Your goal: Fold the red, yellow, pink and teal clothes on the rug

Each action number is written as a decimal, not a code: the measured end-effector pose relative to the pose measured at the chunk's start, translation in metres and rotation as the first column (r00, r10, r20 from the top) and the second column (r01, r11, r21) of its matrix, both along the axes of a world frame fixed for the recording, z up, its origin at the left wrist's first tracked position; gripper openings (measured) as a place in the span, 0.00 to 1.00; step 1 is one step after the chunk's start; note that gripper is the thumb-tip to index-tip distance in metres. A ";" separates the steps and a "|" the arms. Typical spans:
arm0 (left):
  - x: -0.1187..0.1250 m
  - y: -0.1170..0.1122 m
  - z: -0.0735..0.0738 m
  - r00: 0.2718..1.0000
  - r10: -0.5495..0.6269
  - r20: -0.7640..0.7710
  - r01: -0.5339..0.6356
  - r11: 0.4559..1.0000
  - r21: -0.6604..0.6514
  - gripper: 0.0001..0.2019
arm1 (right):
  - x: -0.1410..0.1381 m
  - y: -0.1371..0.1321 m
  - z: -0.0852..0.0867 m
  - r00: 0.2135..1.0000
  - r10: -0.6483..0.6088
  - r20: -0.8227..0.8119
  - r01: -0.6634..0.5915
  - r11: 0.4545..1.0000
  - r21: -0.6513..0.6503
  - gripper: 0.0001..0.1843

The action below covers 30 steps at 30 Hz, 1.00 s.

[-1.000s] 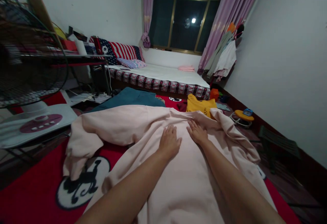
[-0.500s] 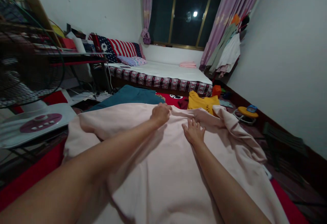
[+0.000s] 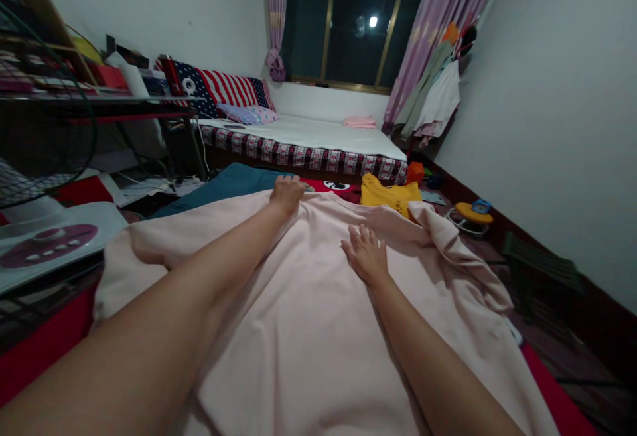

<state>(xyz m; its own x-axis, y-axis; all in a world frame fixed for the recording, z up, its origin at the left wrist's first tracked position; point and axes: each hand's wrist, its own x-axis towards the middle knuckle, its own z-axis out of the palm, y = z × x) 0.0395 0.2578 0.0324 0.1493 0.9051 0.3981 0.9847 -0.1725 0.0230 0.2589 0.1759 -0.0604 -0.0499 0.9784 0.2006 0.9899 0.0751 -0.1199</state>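
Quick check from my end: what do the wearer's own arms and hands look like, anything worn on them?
Both left hand and right hand are bare, without gloves. No sleeve, watch or bracelet shows on either forearm. I see no cables or markings; rings and nails are too small to judge.

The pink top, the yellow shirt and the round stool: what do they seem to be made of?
The pink top looks like matte cloth, perhaps cotton: it drapes in rounded folds without shine. The yellow shirt seems a similar dull fabric, lying in creases. The stool has a smooth-looking orange-yellow seat, wood or plastic, unclear which; its thin, pale, curved legs suggest painted metal.
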 end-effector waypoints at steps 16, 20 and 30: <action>0.093 -0.078 -0.104 0.968 -0.201 0.152 0.231 0.949 -0.217 0.30 | 0.007 0.006 -0.003 0.995 -0.099 0.009 0.099 0.994 -0.050 0.29; 0.095 -0.083 -0.103 0.974 -0.163 0.159 0.189 0.968 -0.163 0.29 | 0.007 0.005 0.000 0.996 -0.088 0.011 0.089 0.992 -0.085 0.30; 0.067 -0.145 -0.094 0.950 -0.282 0.138 0.312 0.895 -0.320 0.31 | 0.031 -0.040 0.004 0.991 0.078 0.111 -0.054 0.976 -0.211 0.32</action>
<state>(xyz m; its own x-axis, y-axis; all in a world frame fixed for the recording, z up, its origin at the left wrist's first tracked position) 0.1062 0.1125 -0.0617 0.4107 0.9058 0.1046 0.8805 -0.4238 0.2125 0.2897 0.1358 -0.0563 -0.1268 0.9918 -0.0174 0.9917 0.1264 -0.0227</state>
